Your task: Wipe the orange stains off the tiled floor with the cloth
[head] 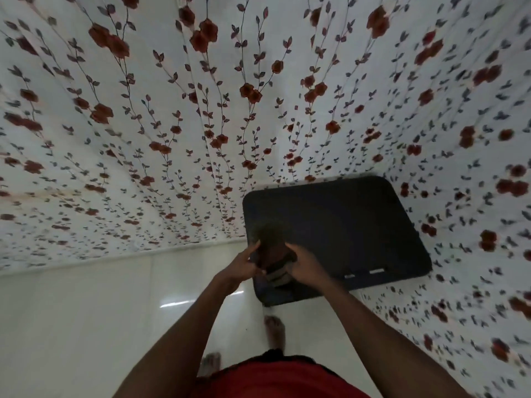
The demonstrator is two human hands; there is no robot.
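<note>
A dark, brownish cloth [271, 254] is bunched up between both of my hands, held in front of me above the floor. My left hand [244, 267] grips its left side with the fingers curled around it. My right hand [306, 265] holds the right side and lower folds. The white glossy tiled floor [115, 326] lies below; I see no orange stains on the part in view. My bare feet [274, 330] stand on the tiles.
A white curtain or sheet with red flowers and dark leaves [201, 110] fills the upper and right part of the view. A flat black rectangular mat or lid [344, 225] lies at its foot, behind my hands. Red clothing [273, 380] shows at the bottom edge.
</note>
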